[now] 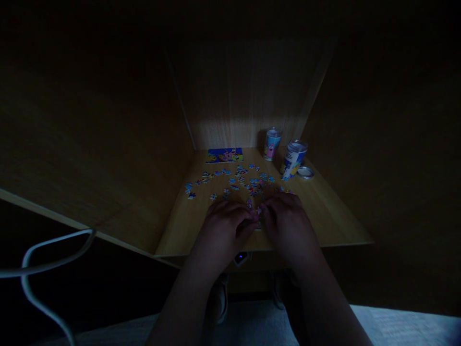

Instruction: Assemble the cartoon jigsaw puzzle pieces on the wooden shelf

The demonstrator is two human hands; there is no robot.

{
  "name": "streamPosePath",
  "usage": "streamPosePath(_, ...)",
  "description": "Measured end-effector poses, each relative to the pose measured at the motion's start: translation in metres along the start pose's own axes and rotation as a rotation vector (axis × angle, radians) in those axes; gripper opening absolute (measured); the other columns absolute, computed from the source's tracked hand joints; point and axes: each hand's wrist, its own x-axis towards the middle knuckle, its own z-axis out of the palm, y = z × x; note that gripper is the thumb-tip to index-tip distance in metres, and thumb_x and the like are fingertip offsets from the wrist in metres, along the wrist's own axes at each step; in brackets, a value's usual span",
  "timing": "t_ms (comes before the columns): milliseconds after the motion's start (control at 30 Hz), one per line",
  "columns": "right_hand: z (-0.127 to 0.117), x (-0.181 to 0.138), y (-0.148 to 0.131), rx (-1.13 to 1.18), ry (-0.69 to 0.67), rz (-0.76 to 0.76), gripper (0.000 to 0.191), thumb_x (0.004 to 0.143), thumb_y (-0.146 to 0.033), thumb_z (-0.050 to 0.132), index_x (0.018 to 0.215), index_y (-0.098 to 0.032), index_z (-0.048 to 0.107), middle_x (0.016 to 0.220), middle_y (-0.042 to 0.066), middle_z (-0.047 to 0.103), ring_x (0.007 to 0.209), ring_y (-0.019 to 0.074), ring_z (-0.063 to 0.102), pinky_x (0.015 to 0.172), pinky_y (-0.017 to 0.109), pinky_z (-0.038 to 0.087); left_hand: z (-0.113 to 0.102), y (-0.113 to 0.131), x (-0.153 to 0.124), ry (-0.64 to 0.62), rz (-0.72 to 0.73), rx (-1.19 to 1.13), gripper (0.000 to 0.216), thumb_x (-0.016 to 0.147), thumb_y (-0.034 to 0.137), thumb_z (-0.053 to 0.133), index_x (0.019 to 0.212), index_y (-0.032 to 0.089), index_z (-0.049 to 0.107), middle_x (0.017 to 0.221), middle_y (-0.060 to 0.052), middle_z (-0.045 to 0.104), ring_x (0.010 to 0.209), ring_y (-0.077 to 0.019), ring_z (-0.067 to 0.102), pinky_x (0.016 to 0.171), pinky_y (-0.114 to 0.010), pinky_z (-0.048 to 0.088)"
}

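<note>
Both my hands meet near the front of a wooden shelf, over a small group of jigsaw puzzle pieces (258,216). My left hand (227,222) is closed, thumb and fingers pinched at a pinkish puzzle piece at the left of the group. From the other side, my right hand (284,218) pinches at the same group, its fingertips curled; the piece under them is mostly hidden. Beyond the hands lie several loose puzzle pieces (254,185), mostly blue with some yellow and red. It is dim, so small details are hard to make out.
A cartoon picture card (224,155) lies at the back left of the wooden shelf (190,230). Two clear-topped cans, one pink and blue (272,144), one blue and white (293,159), stand back right beside a round lid (305,172). A white cable (39,302) hangs lower left.
</note>
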Motion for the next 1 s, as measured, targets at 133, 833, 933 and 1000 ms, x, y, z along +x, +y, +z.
streamPosePath(133, -0.0002, 0.0003, 0.0001, 0.001, -0.01, 0.01, 0.02, 0.113, -0.027, 0.062, 0.097, -0.023, 0.074, 0.109, 0.012, 0.079, 0.11, 0.0335, 0.068, 0.117, 0.057, 0.052, 0.0006, -0.0014, -0.0003, -0.006, -0.001, -0.003, 0.015, 0.098, 0.018, 0.09, 0.102, 0.028, 0.079, 0.113, 0.002, 0.087, 0.109, -0.0244, 0.08, 0.108, -0.049, 0.055)
streamPosePath(833, -0.0001, 0.0014, -0.0008, -0.035, 0.003, 0.015, 0.022, 0.111, -0.024, 0.061, 0.092, -0.022, 0.072, 0.102, 0.012, 0.077, 0.107, 0.0337, 0.067, 0.114, 0.055, 0.051, 0.0016, -0.0043, -0.001, 0.017, 0.046, -0.006, 0.013, 0.101, 0.017, 0.086, 0.102, 0.026, 0.078, 0.111, 0.0, 0.087, 0.104, -0.0243, 0.079, 0.105, -0.05, 0.056)
streamPosePath(933, 0.0003, 0.0015, -0.0001, -0.032, -0.004, 0.021, 0.021, 0.111, -0.024, 0.062, 0.093, -0.022, 0.073, 0.103, 0.011, 0.077, 0.106, 0.0331, 0.067, 0.115, 0.055, 0.05, 0.0006, -0.0036, -0.0006, 0.016, 0.046, -0.008, 0.012, 0.101, 0.017, 0.085, 0.101, 0.027, 0.078, 0.111, 0.0, 0.087, 0.104, -0.0247, 0.08, 0.105, -0.05, 0.057)
streamPosePath(1000, 0.0005, 0.0014, 0.0001, -0.026, -0.004, 0.02, 0.02, 0.111, -0.024, 0.062, 0.094, -0.022, 0.074, 0.105, 0.012, 0.078, 0.106, 0.0328, 0.067, 0.114, 0.054, 0.051, 0.0002, -0.0028, -0.0005, 0.015, 0.042, -0.006, 0.013, 0.101, 0.016, 0.086, 0.101, 0.027, 0.078, 0.11, 0.0, 0.087, 0.104, -0.0246, 0.08, 0.104, -0.05, 0.057)
